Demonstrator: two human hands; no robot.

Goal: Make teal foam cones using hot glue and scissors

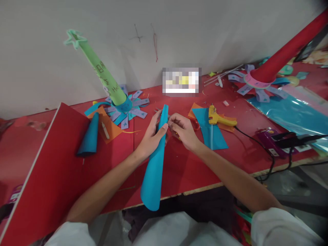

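- Over the red table (189,174) and its front edge, I should hold the blue cone (155,171) softly, so it won't bend.
- My left hand (152,135) grips its upper part.
- My right hand (183,131) curls beside it; I can't tell what it pinches.
- Smooth, wide bottom; thin top.

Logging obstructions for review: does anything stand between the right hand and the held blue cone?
Nothing visible: the right hand is at the blue cone near its narrow end, close to the left hand.
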